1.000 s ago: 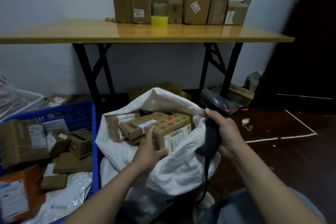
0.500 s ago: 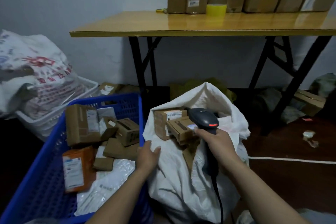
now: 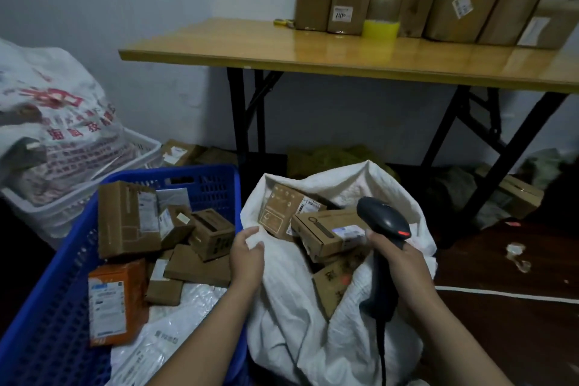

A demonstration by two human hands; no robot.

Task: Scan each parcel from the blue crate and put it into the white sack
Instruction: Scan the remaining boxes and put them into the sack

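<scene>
Parcels [image 3: 208,233] wait in the blue crate [image 3: 62,276], just left of the nearer left hand [image 3: 247,260], whose fingers seem to pinch the white sack [image 3: 291,307] rim; the right hand [image 3: 398,263] grips the scanner [image 3: 383,219]

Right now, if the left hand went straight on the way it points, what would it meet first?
Probably the brown box just inside the white sack, beyond the rim that the left hand grips; depth is unclear from one view.

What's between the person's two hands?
In the head view, boxed parcels inside the open sack lie between the left hand, gripping its rim, and the right hand, holding the scanner.
</scene>
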